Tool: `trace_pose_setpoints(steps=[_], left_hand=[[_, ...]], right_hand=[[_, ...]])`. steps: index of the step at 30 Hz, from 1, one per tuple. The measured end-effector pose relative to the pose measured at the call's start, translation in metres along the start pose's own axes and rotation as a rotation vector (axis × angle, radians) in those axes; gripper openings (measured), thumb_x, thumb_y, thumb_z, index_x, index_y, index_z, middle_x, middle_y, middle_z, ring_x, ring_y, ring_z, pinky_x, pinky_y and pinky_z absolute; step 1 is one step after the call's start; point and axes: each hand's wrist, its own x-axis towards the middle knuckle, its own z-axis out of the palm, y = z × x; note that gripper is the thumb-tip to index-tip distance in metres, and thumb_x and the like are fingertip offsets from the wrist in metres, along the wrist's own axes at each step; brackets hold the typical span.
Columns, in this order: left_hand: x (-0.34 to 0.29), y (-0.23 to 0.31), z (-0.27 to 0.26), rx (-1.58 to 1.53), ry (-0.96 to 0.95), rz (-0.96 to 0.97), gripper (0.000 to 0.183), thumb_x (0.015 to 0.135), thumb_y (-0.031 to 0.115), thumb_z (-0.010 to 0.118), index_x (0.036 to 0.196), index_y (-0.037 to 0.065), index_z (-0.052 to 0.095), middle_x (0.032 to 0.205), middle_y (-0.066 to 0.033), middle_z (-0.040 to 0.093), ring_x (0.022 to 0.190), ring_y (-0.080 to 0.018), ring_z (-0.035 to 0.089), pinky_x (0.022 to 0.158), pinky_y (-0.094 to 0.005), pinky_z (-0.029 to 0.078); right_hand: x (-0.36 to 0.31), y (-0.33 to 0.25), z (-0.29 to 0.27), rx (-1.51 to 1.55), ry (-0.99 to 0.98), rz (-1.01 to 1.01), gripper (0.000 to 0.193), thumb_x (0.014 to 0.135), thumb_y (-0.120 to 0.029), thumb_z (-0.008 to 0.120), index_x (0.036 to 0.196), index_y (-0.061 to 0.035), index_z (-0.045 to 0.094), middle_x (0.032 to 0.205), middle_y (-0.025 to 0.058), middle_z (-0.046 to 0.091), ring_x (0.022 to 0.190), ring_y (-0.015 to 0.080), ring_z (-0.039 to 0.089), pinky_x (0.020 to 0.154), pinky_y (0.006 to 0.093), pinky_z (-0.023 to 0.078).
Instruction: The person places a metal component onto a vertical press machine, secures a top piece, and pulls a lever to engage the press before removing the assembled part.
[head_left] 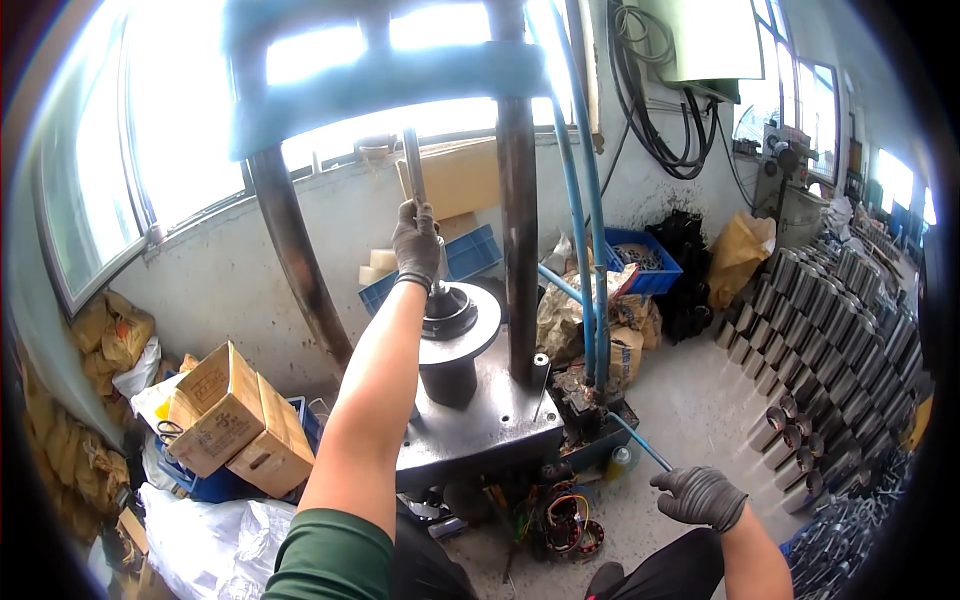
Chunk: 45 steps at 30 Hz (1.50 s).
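Observation:
My left hand [416, 240], in a grey glove, is raised inside the frame of a press. Its fingers are wrapped round an upright metal rod [413, 160], which sticks up above the fist. Below that hand, a dark ring-shaped part [449, 316] rests on a round metal plate [484, 318]. A dark cylinder [448, 383] supports the plate on the press's steel table [480, 434]. At the lower right, my right hand [705, 497], also gloved, is closed at the end of a blue lever [640, 440]. The palm side of that hand is hidden.
Two dark columns [517, 230] carry a blue crossbeam [390, 95]. Blue pipes [597, 250] rise right of them. Stacked metal cylinders [830, 320] cover the floor at right. Cardboard boxes [215, 410] and a plastic bag [215, 535] lie left. Wound coils [570, 525] sit beneath the table.

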Motion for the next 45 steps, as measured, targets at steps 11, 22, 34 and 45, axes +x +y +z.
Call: trace_pose_setpoints(steps=[11,22,34,45], left_hand=[[0.001,-0.002,0.0,0.104,0.022,0.049,0.028,0.106,0.034,0.056,0.112,0.007,0.06,0.071,-0.0008,0.058,0.062,-0.0096,0.055,0.058,-0.0286,0.047],[0.005,-0.008,0.002,0.064,0.031,0.01,0.025,0.105,0.032,0.057,0.111,0.008,0.06,0.071,0.0001,0.057,0.062,-0.0094,0.054,0.058,-0.0285,0.047],[0.018,-0.011,-0.013,-0.069,-0.023,-0.082,0.022,0.098,0.026,0.055,0.104,0.008,0.065,0.068,-0.0018,0.057,0.059,-0.0129,0.055,0.057,-0.0294,0.046],[0.016,-0.003,-0.012,-0.12,-0.079,-0.151,0.026,0.096,0.027,0.054,0.108,0.009,0.067,0.071,-0.0034,0.061,0.063,-0.0149,0.058,0.061,-0.0313,0.049]], right_hand=[[-0.001,-0.001,-0.001,0.035,0.029,-0.016,0.04,0.085,-0.029,0.058,0.118,-0.0101,0.073,0.095,0.0213,0.074,0.089,0.0393,0.071,0.083,0.0493,0.057],[0.0,0.009,-0.002,0.038,0.053,-0.068,0.04,0.085,-0.03,0.06,0.117,-0.0089,0.073,0.096,0.0213,0.074,0.089,0.0392,0.072,0.083,0.048,0.058],[0.025,-0.012,-0.054,-0.117,0.138,-0.082,0.038,0.086,-0.028,0.058,0.116,-0.0091,0.073,0.099,0.0207,0.074,0.09,0.0407,0.071,0.082,0.0506,0.057],[0.01,0.008,-0.035,-0.015,0.155,-0.174,0.024,0.091,-0.025,0.059,0.105,-0.0112,0.073,0.095,0.016,0.073,0.085,0.0384,0.071,0.078,0.0501,0.057]])
